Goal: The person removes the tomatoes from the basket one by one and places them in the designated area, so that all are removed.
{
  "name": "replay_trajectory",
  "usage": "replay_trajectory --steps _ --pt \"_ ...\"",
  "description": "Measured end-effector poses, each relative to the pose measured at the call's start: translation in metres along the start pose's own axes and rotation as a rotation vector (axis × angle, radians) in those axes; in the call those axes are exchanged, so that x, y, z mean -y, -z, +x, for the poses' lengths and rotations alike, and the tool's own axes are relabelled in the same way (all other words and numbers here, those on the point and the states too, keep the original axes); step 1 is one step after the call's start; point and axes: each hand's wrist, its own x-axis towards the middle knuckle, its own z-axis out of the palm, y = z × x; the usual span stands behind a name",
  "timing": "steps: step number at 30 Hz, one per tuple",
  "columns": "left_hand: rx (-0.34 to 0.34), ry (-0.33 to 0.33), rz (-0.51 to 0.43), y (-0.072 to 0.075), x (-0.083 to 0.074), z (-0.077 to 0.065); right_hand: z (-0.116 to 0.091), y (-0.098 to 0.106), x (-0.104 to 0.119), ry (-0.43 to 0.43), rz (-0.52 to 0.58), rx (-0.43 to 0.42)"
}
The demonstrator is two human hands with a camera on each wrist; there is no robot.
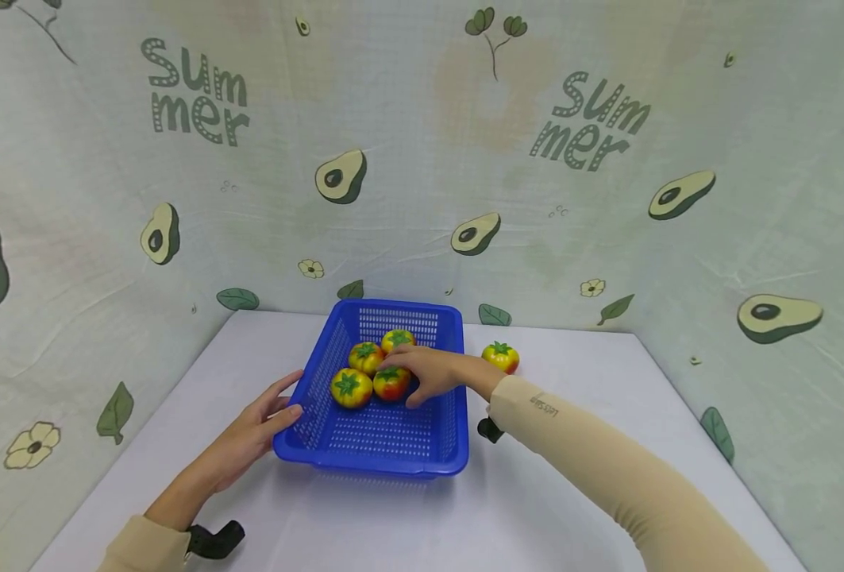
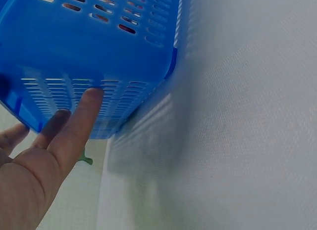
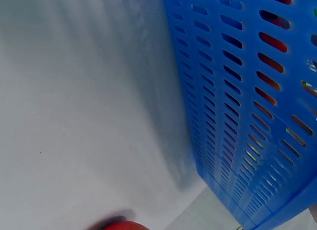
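A blue plastic basket point(image 1: 393, 445) with slotted walls holds several yellow-and-red tomatoes with green leafy tops. My left hand point(image 1: 256, 433) rests against its left side, thumb at the rim. In the left wrist view, the fingers point(image 2: 74, 133) are fairly straight, with one fingertip at the slotted wall. My right hand point(image 1: 432, 372) reaches over the right rim into the basket. Its fingers curve over the redder tomato point(image 1: 391, 386), and the thumb is down at that tomato's right side. Beside it sit a yellow tomato point(image 1: 351, 388) and two others farther back.
Outside the basket, to its right, one more tomato point(image 1: 500, 357) lies on the white table point(image 1: 572, 381), behind my right forearm. Cloth with avocado prints point(image 1: 475, 234) hangs around the back and sides. Black wrist cameras point(image 1: 214, 542) show at both wrists.
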Motion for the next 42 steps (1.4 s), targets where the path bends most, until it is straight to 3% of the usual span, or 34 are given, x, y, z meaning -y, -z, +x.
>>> replay_trajectory --steps 14,30,42 --pt "0.002 0.004 0.001 0.0 -0.001 -0.001 0.007 -0.007 0.001 0.004 -0.035 -0.014" --pt "0.0 -0.005 0.003 -0.001 0.0 -0.001 0.008 -0.012 -0.001 0.072 -0.089 -0.033" --pt "-0.008 0.008 0.006 0.0 0.0 -0.001 -0.015 0.016 0.008 0.094 -0.061 -0.086"
